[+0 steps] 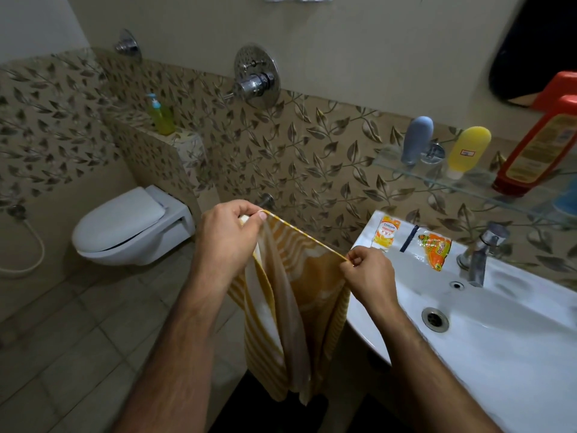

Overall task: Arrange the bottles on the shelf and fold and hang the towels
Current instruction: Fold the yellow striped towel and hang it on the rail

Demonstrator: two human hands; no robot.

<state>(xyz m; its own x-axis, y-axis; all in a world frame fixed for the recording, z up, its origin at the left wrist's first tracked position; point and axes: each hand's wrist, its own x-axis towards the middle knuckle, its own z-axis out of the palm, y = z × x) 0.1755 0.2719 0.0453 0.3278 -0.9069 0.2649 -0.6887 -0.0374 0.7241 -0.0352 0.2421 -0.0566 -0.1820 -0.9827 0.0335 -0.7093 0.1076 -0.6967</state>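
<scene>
A yellow-and-white striped towel (299, 307) hangs down in folds between my hands, its top edge stretched taut. My left hand (228, 242) pinches the left corner, and my right hand (368, 273) pinches the right corner beside the sink. On the glass shelf (393, 165) at the right stand a grey bottle (416, 139), a yellow bottle (468, 150) standing on its cap, and a large red-orange bottle (537, 151). A green pump bottle (160, 115) stands on the tiled ledge at the back left.
A white sink (499, 348) with a chrome tap (480, 254) fills the lower right; two sachets (434, 246) lie on its rim. A white toilet (131, 226) hangs at the left. A chrome wall mixer (256, 79) is above, a mirror (530, 42) top right.
</scene>
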